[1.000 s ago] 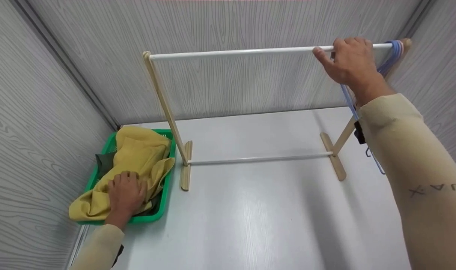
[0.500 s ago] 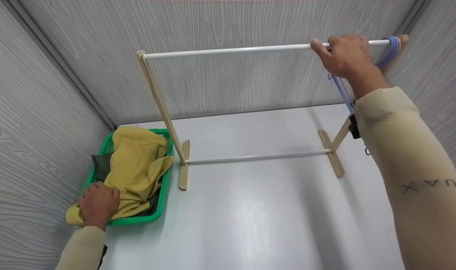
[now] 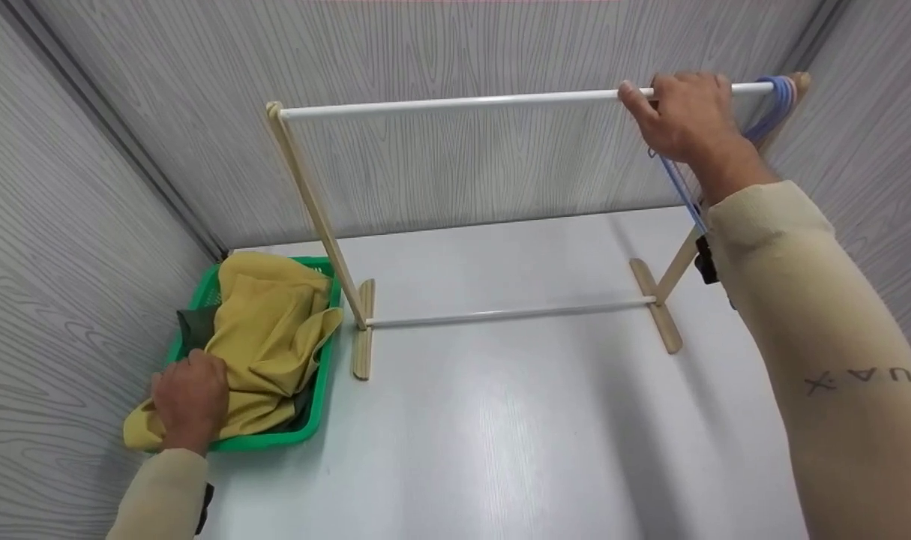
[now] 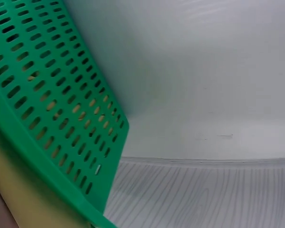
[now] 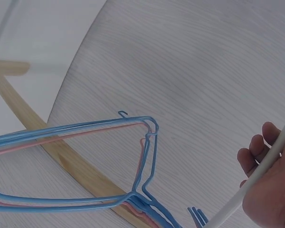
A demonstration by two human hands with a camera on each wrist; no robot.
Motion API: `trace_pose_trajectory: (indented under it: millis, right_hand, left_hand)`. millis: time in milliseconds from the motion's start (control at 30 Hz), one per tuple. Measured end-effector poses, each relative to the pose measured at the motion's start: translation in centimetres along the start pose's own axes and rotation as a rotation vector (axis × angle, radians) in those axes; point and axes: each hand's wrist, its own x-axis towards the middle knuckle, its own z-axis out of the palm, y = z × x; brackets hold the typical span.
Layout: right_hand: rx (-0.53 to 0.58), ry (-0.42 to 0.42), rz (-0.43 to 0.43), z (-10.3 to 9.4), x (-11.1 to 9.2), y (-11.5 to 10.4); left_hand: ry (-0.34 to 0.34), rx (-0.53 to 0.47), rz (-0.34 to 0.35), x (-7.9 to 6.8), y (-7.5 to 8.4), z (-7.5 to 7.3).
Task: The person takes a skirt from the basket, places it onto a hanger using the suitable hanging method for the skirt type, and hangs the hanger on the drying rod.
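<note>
In the head view my left hand (image 3: 190,397) grips a bunch of yellow cloth (image 3: 264,330), a folded garment whose kind I cannot tell, heaped in a green basket (image 3: 322,390). Its fingertips are hidden against the fabric. At the upper right my right hand (image 3: 691,116) holds the white top bar (image 3: 455,103) of a small clothes rack. The right wrist view has that hand's fingers (image 5: 258,147) curled round the bar. Blue and pink wire hangers (image 5: 147,199) hang close by, at the rack's right end.
Dark green cloth (image 3: 196,328) shows under the yellow cloth. The rack has wooden uprights (image 3: 309,202), wooden feet and a white lower bar (image 3: 515,313), standing on a white table (image 3: 500,420). Grey wood-grain panels (image 3: 455,45) enclose the left, back and right.
My left hand has moved left and down over the yellow cloth, and its fingers have drawn in on the fabric. My right hand stays on the bar.
</note>
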Motion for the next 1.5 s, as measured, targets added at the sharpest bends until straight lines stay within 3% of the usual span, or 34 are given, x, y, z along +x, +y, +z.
trace_pose_trajectory:
  millis: [167, 333, 767, 1000, 1133, 1367, 1500]
  right_hand:
    - [-0.029, 0.009, 0.001, -0.2, -0.1, 0.1]
    - [-0.026, 0.013, 0.011, -0.1, -0.2, 0.0]
    - [-0.023, 0.0, 0.019, -0.1, 0.1, -0.7]
    - [-0.018, 0.008, 0.023, -0.1, -0.2, -0.9]
    - [-0.021, 0.008, 0.018, -0.1, -0.3, -1.1]
    - [-0.005, 0.005, 0.015, -0.1, -0.3, -1.4]
    - [0.001, 0.007, 0.023, 0.0, -0.4, -1.5]
  left_hand:
    - [0.22, -0.041, 0.006, 1.6, 1.4, -0.4]
    - [0.36, -0.126, 0.015, 3.5, 2.3, -1.3]
    - [0.355, -0.152, 0.039, 6.2, 3.0, -4.3]
    - [0.371, -0.175, -0.017, 8.0, 4.2, -6.0]
    - [0.422, -0.218, -0.007, 8.6, 5.6, -6.5]
    - [0.574, -0.297, 0.12, 9.6, 9.2, -7.0]
    - [0.565, -0.341, 0.183, 9.9, 11.6, -7.9]
